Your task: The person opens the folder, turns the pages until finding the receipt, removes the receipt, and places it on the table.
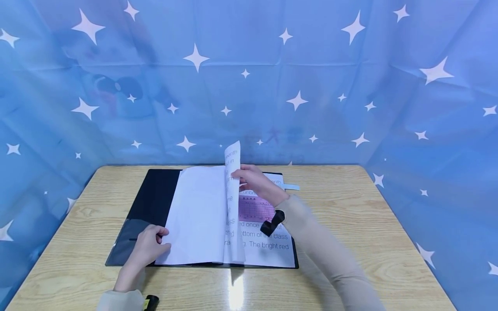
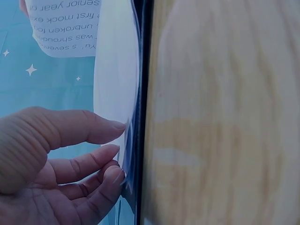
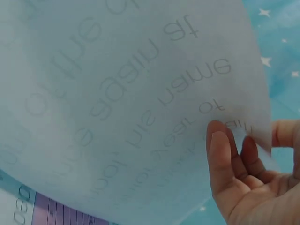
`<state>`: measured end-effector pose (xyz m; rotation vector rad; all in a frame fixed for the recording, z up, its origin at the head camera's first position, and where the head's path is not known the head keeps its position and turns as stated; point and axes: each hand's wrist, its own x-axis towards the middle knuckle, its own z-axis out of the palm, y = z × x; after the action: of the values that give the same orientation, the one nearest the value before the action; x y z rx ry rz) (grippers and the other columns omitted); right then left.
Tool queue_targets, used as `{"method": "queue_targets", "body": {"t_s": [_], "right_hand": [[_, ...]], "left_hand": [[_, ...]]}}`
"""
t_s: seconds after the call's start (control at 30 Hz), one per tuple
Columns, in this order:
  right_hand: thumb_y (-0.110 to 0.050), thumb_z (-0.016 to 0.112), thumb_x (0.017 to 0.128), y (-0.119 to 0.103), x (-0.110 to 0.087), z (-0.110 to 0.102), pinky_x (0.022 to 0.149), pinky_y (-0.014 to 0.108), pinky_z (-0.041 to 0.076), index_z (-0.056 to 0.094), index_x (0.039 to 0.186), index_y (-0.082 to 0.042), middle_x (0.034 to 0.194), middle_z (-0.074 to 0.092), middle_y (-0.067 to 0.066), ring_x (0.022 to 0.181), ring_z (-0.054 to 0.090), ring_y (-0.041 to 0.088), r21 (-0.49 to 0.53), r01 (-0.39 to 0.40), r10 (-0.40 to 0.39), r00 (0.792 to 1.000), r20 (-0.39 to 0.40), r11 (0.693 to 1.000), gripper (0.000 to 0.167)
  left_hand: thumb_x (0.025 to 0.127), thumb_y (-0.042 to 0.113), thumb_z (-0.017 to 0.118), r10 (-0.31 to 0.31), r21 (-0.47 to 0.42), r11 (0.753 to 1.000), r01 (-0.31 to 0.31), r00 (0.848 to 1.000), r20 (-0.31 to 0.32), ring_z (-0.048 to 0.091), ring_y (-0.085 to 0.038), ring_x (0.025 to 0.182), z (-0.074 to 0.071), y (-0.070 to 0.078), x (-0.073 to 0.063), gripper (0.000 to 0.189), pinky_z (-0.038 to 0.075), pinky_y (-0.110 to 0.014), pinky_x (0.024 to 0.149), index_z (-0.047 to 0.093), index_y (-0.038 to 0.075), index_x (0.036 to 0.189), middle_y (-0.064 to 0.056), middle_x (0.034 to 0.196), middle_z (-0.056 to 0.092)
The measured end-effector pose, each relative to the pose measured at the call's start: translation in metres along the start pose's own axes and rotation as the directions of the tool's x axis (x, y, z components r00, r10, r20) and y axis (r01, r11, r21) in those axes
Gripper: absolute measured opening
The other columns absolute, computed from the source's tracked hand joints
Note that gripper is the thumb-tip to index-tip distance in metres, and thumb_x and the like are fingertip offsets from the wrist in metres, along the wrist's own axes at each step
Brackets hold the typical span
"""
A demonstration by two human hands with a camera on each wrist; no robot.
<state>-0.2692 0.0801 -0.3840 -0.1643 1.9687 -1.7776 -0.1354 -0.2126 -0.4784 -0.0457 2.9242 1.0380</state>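
A black folder (image 1: 144, 203) lies spread on the table with white sheets inside. Its left sheet (image 1: 198, 211) shows a blank side. Near the middle stands a raised, curved page (image 1: 232, 203) with large print showing through. My right hand (image 1: 254, 179) pinches that page by its outer edge; in the right wrist view the right hand (image 3: 248, 173) has fingers on both sides of the paper. My left hand (image 1: 148, 244) rests at the left sheet's outer edge. In the left wrist view, thumb and fingertips of the left hand (image 2: 70, 164) touch the sheet edge, with a gap between them.
On the right printed sheet (image 1: 268, 255) lies a pink-purple slip (image 1: 254, 209) with a grid, partly behind the raised page. A pale blue tab (image 1: 292, 187) sticks out at the folder's right. The wooden table (image 1: 369, 242) backs onto a blue starry curtain (image 1: 249, 95).
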Motion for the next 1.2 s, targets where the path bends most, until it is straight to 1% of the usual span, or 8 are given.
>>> {"method": "queue_targets", "body": {"t_s": [0.13, 0.23, 0.4, 0.6, 0.9, 1.0, 1.2], "right_hand": [[-0.012, 0.053, 0.09, -0.002, 0.006, 0.007, 0.075, 0.034, 0.051, 0.048, 0.131, -0.002, 0.112, 0.059, 0.015, 0.089, 0.059, 0.021, 0.034, -0.006, 0.006, 1.0, -0.003, 0.999, 0.043], [-0.012, 0.053, 0.09, -0.003, 0.009, 0.011, 0.076, 0.034, 0.051, 0.049, 0.13, 0.0, 0.11, 0.061, 0.015, 0.088, 0.06, 0.02, 0.052, 0.003, -0.003, 1.0, -0.001, 0.999, 0.042], [-0.012, 0.053, 0.089, -0.005, 0.015, 0.018, 0.078, 0.035, 0.051, 0.051, 0.126, 0.003, 0.101, 0.063, 0.014, 0.085, 0.06, 0.021, 0.066, 0.027, -0.026, 1.0, -0.009, 0.997, 0.039], [-0.011, 0.053, 0.089, -0.005, 0.022, 0.027, 0.081, 0.035, 0.051, 0.052, 0.123, 0.005, 0.095, 0.063, 0.01, 0.083, 0.061, 0.019, 0.109, 0.025, -0.023, 0.999, -0.024, 0.994, 0.038], [-0.009, 0.053, 0.088, -0.003, 0.032, 0.041, 0.082, 0.035, 0.051, 0.056, 0.111, 0.005, 0.089, 0.063, 0.007, 0.079, 0.061, 0.017, 0.149, 0.015, -0.01, 0.999, -0.031, 0.989, 0.027], [-0.008, 0.054, 0.087, -0.002, 0.034, 0.046, 0.083, 0.035, 0.051, 0.056, 0.112, 0.005, 0.088, 0.063, 0.007, 0.079, 0.061, 0.016, 0.15, 0.011, -0.006, 0.999, -0.035, 0.989, 0.028], [-0.006, 0.054, 0.086, 0.002, 0.04, 0.056, 0.088, 0.041, 0.048, 0.051, 0.122, 0.008, 0.089, 0.062, 0.008, 0.079, 0.06, 0.017, 0.176, -0.001, 0.008, 0.999, -0.038, 0.984, 0.039]], "left_hand": [[0.068, -0.003, 0.071, -0.008, -0.001, 1.0, 0.008, 1.0, -0.001, 0.047, -0.02, 0.072, 0.0, 0.0, 0.0, 0.027, 0.04, -0.031, 0.062, 0.061, -0.007, 0.093, -0.01, 0.084, 0.05], [0.069, -0.003, 0.072, -0.012, -0.001, 1.0, 0.012, 1.0, 0.0, 0.047, -0.02, 0.072, 0.001, 0.0, 0.001, 0.027, 0.04, -0.031, 0.062, 0.061, -0.007, 0.093, -0.01, 0.084, 0.05], [0.069, -0.002, 0.072, -0.021, 0.0, 1.0, 0.021, 1.0, 0.0, 0.047, -0.021, 0.072, 0.001, 0.0, 0.001, 0.027, 0.04, -0.031, 0.062, 0.061, -0.007, 0.093, -0.01, 0.083, 0.05], [0.068, -0.002, 0.071, -0.013, -0.001, 1.0, 0.013, 1.0, 0.003, 0.047, -0.021, 0.072, 0.0, 0.0, 0.001, 0.027, 0.04, -0.031, 0.062, 0.061, -0.008, 0.093, -0.011, 0.083, 0.05], [0.068, -0.002, 0.072, -0.014, 0.004, 1.0, 0.014, 1.0, -0.001, 0.047, -0.021, 0.072, 0.001, 0.0, 0.001, 0.027, 0.04, -0.032, 0.063, 0.061, -0.007, 0.092, -0.01, 0.083, 0.05], [0.068, -0.003, 0.072, -0.013, 0.006, 1.0, 0.013, 1.0, -0.005, 0.047, -0.021, 0.072, 0.001, -0.001, 0.001, 0.027, 0.04, -0.031, 0.062, 0.061, -0.007, 0.092, -0.01, 0.083, 0.05], [0.067, -0.004, 0.072, -0.011, 0.005, 1.0, 0.011, 1.0, -0.009, 0.047, -0.021, 0.072, 0.001, 0.001, 0.001, 0.027, 0.04, -0.03, 0.061, 0.061, -0.008, 0.092, -0.011, 0.084, 0.051]]}}
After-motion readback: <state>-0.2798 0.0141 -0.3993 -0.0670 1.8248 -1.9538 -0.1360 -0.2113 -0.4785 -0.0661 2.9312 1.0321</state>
